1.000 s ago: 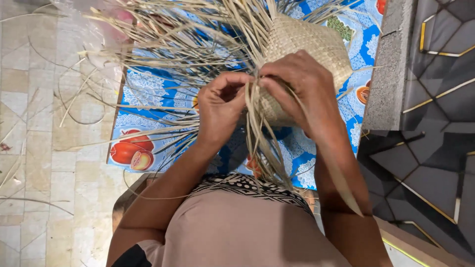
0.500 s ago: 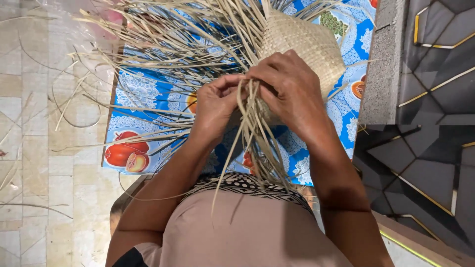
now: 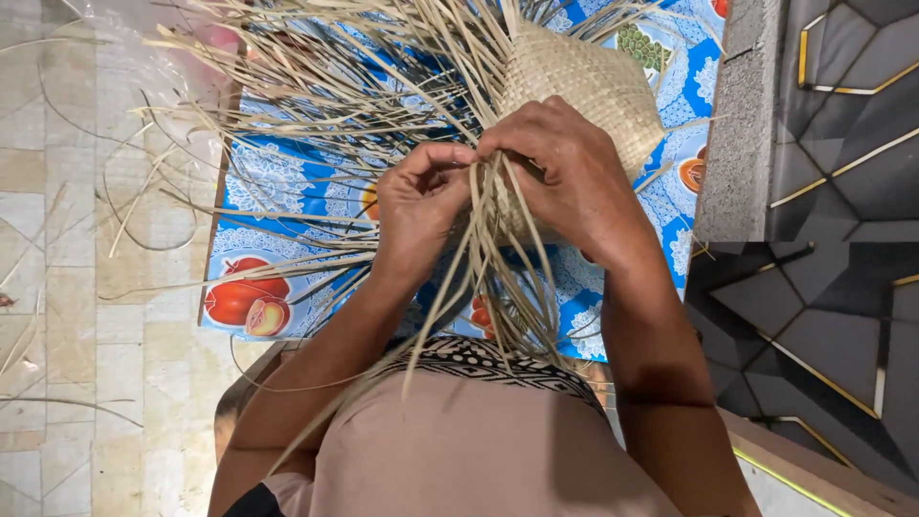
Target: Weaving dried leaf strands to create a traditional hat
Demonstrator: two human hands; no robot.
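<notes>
A half-woven basket (image 3: 584,81) of pale dried leaf strips sits on a blue tablecloth (image 3: 278,191) printed with fruit, at the top middle of the view. Its finished woven part bulges out to the right of the hands; the lower edge, where the weave ends, is hidden behind the right hand (image 3: 565,177). That hand lies over the basket's near side with its fingers curled onto a bunch of loose strips (image 3: 498,278), which hang down from the weave toward the person's lap. The left hand (image 3: 421,206) is just beside it, fingertips pinched on the same strips, almost touching the right hand. Which single strip each hand grips cannot be made out. More unwoven strips (image 3: 325,86) fan out to the left and upward, running past the top edge. A few stray ones lie on the tiled floor (image 3: 96,287) at left. A grey stone ledge (image 3: 742,124) borders the cloth on the right.
</notes>
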